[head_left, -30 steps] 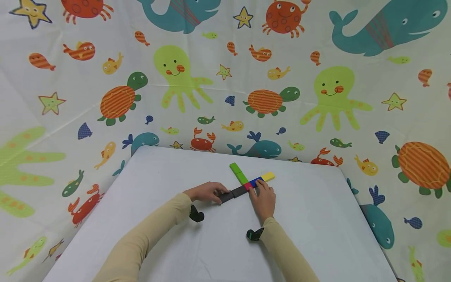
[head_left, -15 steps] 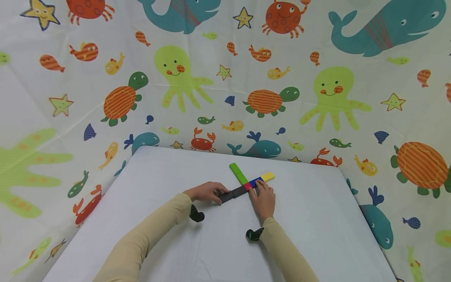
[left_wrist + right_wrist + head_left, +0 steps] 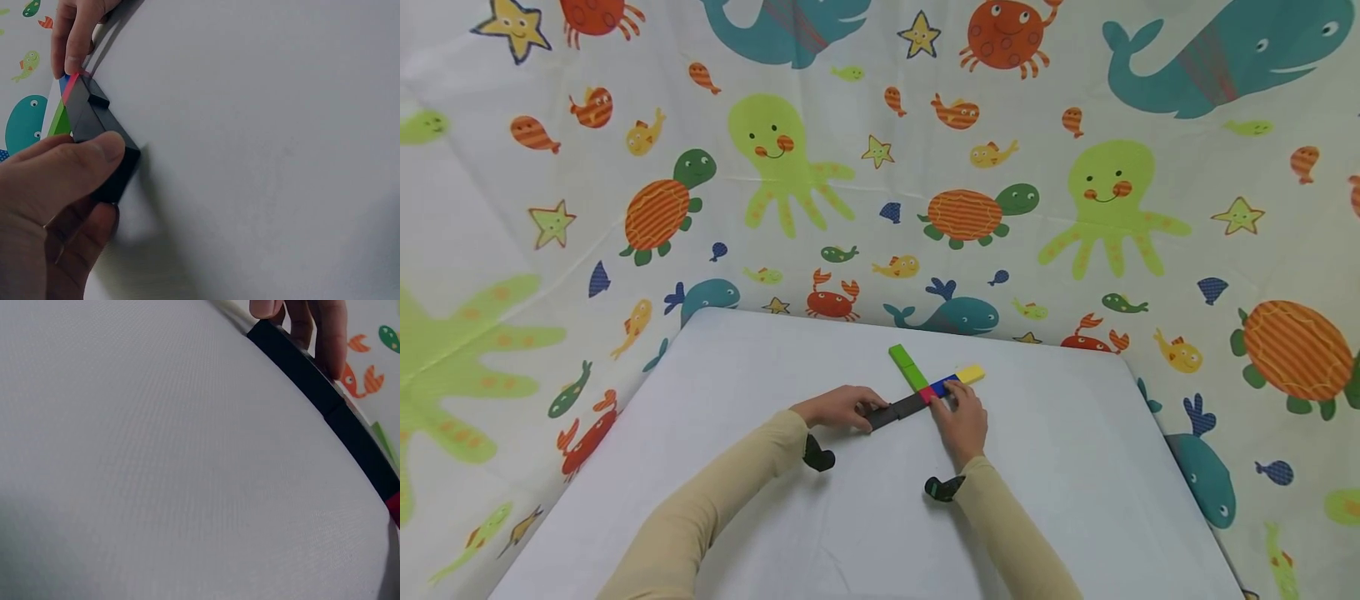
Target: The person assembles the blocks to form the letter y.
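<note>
A row of flat blocks lies slanting across the table in the head view. From its near left end come a black block (image 3: 882, 417), a second black block (image 3: 912, 406), a small red block (image 3: 927, 394), a blue block (image 3: 944, 386) and a yellow block (image 3: 972, 373). Two green blocks (image 3: 910, 367) branch off toward the back at the red one. My left hand (image 3: 842, 408) pinches the outer black block, thumb (image 3: 111, 147) on its upper edge. My right hand (image 3: 964, 422) holds the blue block, thumb near the red one and index finger at the blue block's far side.
A white-covered table (image 3: 1075, 467) lies under the blocks. Behind it and at both sides hangs a cloth (image 3: 820, 192) printed with sea animals. A small dark device (image 3: 817, 454) sits at the left wrist, another device (image 3: 943, 488) at the right.
My right wrist has shifted slightly forward, and its fingers bend a little more at the blue block. The left hand and the row of blocks look unmoved.
</note>
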`<state>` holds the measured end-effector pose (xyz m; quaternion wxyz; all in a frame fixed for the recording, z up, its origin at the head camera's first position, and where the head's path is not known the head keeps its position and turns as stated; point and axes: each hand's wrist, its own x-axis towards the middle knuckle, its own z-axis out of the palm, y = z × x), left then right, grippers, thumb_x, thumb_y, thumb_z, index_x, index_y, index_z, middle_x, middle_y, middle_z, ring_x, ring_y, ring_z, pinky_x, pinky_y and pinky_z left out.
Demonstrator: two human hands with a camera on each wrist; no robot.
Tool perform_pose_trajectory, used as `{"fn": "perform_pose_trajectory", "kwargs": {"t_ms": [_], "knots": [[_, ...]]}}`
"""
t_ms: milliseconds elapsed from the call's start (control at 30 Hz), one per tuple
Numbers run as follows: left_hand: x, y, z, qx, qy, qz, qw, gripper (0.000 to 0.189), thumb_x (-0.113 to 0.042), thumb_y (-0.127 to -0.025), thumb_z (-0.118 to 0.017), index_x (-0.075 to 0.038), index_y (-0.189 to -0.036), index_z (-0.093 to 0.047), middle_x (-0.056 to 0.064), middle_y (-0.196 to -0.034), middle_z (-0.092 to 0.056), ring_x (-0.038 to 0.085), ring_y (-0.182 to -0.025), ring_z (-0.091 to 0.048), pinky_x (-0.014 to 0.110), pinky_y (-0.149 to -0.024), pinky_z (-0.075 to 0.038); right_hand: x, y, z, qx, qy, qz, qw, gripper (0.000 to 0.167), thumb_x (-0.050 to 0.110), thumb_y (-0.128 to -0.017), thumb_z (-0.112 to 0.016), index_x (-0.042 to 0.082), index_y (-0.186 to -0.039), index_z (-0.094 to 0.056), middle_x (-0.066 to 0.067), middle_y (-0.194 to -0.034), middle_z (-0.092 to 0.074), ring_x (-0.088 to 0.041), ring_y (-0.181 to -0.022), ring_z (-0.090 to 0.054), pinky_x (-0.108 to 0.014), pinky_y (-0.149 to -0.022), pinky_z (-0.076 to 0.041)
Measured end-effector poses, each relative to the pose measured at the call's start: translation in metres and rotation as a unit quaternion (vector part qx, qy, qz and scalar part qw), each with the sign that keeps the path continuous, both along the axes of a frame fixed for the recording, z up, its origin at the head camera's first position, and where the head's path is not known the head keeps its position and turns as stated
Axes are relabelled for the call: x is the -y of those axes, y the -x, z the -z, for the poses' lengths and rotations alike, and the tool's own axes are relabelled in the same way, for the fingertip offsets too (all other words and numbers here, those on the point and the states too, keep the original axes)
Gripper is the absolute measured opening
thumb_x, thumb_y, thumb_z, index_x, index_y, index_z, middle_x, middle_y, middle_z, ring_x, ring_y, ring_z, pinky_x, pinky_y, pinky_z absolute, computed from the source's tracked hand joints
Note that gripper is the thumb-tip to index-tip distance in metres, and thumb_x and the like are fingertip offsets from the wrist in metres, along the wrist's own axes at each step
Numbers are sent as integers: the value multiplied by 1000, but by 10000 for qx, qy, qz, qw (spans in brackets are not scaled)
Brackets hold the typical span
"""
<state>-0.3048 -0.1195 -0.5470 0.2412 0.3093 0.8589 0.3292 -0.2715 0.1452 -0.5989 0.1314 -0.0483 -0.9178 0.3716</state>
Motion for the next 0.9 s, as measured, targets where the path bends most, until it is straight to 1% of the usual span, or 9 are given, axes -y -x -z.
{"fn": "perform_pose_trajectory", "kwargs": {"t_ms": [100,200,367,533,633,900], "knots": [[0,1,0,-16,-28,1,10000,48,-10,-86,-75,-16,-132,-62,-1,-126,-59,15,-106,-56,38,-97,-45,0,1,-1,53,177,-12,9998,49,40,-91,-68,14,-132,-61,-6,-138,-53,-26,-123,-50,-50,-102,-35],[0,1,1,-10,5,-7,10000,48,-11,-86,-75,-17,-132,-62,-1,-127,-59,15,-107,-56,37,-97,-45,0,1,-2,105,302,15,9995,48,40,-91,-68,14,-131,-61,-7,-137,-53,-24,-116,-53,-48,-101,-35],[-1,2,3,-34,34,-5,10000,49,-11,-86,-74,-17,-133,-61,-1,-127,-59,16,-108,-56,37,-98,-45,0,0,-2,92,317,66,9994,48,39,-91,-68,14,-130,-61,-7,-134,-54,-24,-108,-55,-47,-96,-36],[0,3,5,-47,-23,31,10000,49,-11,-86,-75,-16,-133,-61,-1,-128,-59,15,-107,-56,37,-97,-44,1,-1,-4,91,320,86,9994,47,37,-91,-69,12,-130,-61,-9,-133,-55,-25,-107,-56,-47,-95,-37],[1,2,4,-34,-51,44,10000,49,-10,-86,-75,-16,-133,-61,-1,-128,-59,15,-107,-57,37,-97,-44,2,-2,-5,114,324,94,9994,47,37,-91,-69,11,-130,-61,-9,-132,-56,-25,-107,-55,-46,-94,-38],[0,3,5,0,-13,-8,10000,49,-11,-86,-75,-17,-133,-61,-2,-127,-59,15,-108,-56,37,-98,-45,2,-1,-6,103,278,142,9995,47,37,-91,-70,12,-129,-61,-9,-131,-56,-25,-106,-56,-46,-94,-38]]}}
